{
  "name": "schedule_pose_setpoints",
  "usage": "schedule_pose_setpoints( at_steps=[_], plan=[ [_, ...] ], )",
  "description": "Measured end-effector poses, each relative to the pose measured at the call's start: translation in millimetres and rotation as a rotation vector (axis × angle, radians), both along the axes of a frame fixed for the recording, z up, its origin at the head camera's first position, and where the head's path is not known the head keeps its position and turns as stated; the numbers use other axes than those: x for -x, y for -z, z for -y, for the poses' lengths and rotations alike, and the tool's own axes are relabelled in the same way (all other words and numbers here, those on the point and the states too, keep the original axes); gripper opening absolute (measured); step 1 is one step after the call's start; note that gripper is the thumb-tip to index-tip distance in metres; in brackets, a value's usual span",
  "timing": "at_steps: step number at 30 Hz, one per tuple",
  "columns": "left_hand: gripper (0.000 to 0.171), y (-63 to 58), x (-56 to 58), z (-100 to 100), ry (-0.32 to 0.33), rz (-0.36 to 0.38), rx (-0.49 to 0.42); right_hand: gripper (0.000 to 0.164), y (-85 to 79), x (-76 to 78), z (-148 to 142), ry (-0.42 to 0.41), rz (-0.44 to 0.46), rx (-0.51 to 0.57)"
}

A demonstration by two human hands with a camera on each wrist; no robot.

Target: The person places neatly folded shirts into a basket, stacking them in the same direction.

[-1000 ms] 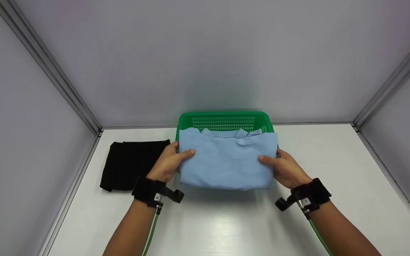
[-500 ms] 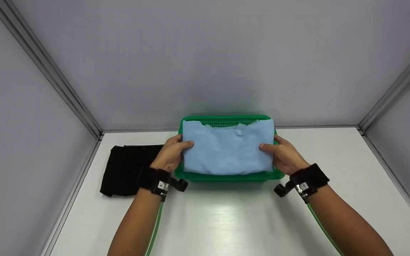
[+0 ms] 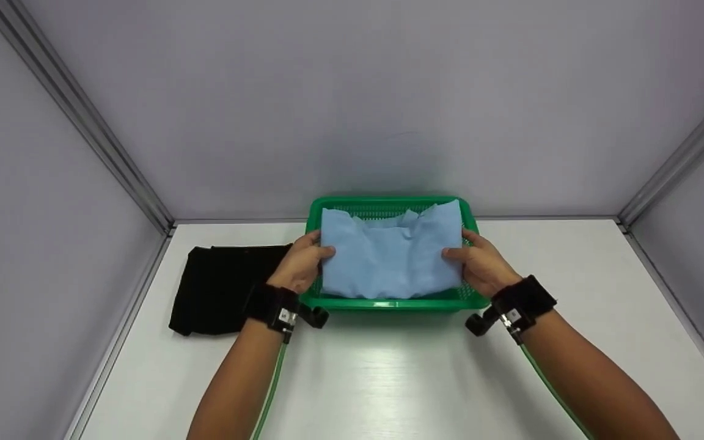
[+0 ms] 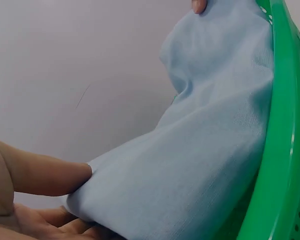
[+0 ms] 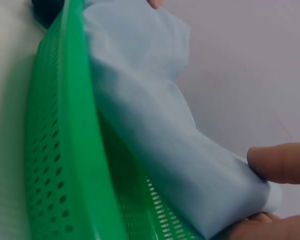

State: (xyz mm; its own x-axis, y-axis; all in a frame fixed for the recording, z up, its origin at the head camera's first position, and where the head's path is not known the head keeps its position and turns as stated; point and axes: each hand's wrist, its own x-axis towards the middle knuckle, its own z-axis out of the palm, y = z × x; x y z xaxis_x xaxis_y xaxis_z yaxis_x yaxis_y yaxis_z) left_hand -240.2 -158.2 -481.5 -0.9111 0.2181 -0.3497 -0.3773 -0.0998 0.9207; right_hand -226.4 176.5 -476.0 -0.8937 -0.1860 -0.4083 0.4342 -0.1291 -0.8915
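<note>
A folded light blue garment [image 3: 392,263] sags in the middle between my two hands, partly inside the green plastic basket [image 3: 388,304]. My left hand [image 3: 298,263] pinches its left edge, thumb on top and fingers beneath; the left wrist view shows the cloth [image 4: 190,165] between thumb and fingers. At the opposite edge, my right hand [image 3: 485,263] holds the garment the same way, and the right wrist view shows its thumb [image 5: 280,162] pressed on the fabric. The cloth hides most of the basket's floor.
A folded black cloth [image 3: 223,290] lies on the white table [image 3: 376,379] left of the basket, partly behind my left wrist. The basket stands close to the grey back wall [image 3: 388,110]. A green cable [image 3: 271,391] runs along each forearm.
The garment has moved away from me and down into the basket, held by both hands. Over the last half second my hands have come slightly closer together and its middle sags more.
</note>
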Motion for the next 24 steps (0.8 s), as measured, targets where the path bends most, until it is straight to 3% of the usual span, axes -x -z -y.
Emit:
schedule_pose_setpoints(
  at_steps=[12,16,24],
  plan=[
    [0.074,1.6,-0.5,-6,0.065,0.015,0.047,0.088,12.7,-2.7,5,-0.039,-0.003,-0.081],
    [0.077,2.6,-2.8,-7,0.108,0.039,0.095,0.086,16.7,-4.1,5,-0.058,-0.011,-0.127],
    [0.085,2.7,-6.6,-7,0.132,0.078,0.164,0.083,18.4,-5.2,3,-0.081,0.031,-0.202]
  ],
)
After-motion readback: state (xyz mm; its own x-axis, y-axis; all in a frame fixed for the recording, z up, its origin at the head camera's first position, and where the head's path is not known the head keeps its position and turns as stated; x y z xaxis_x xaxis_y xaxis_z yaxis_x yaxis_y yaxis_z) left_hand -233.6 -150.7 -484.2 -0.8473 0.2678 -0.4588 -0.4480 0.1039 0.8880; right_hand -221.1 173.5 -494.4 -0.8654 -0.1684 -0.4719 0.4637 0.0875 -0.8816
